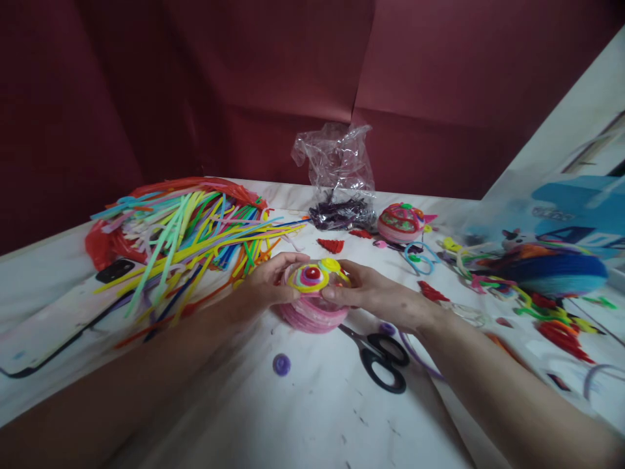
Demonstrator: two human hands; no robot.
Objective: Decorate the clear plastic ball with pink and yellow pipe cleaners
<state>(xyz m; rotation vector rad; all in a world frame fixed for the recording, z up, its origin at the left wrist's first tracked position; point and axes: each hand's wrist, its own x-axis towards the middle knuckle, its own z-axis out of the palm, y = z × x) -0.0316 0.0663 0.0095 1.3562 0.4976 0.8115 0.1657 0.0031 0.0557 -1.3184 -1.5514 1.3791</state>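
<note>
Two-handed grip [316, 286] rounds a fuzzy pink ball [312, 314] coiled in ridges.

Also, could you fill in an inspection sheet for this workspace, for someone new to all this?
Surface: white marbled tabletop with small dark marks near the front.
Things in hand: pink craft ball with a red-centred coil and a yellow coil on top.
Clutter: heap of multicoloured pipe cleaners at left; black-handled scissors and purple coil in front; red-topped pink ball and blurred blue wound piece towards the right.
Hands: left hand and right hand hold the ball from either side.
Cables: nothing seen.
Surroundings: dark red backdrop behind; clear plastic bag stands before it.
</note>
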